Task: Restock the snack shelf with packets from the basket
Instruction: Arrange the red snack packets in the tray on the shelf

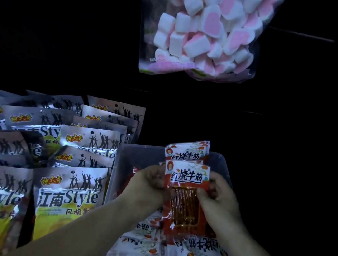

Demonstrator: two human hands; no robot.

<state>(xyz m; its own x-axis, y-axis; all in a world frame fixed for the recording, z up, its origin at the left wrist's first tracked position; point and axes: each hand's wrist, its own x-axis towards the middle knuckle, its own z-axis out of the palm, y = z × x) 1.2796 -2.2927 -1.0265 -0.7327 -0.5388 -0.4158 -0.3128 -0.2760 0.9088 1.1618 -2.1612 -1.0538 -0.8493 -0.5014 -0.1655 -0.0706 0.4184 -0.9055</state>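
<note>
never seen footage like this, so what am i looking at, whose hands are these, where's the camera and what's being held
No machine here: a person wears one camera on the head, looking forward and down, so these are their own arms. The left hand and right hand both grip an upright red-orange snack packet with a clear window. Under it, a clear plastic basket holds more of the same packets. To the left stand silver and yellow snack bags. Above hangs a clear bag of pink and white heart marshmallows. The rest is too dark to make out.
</note>
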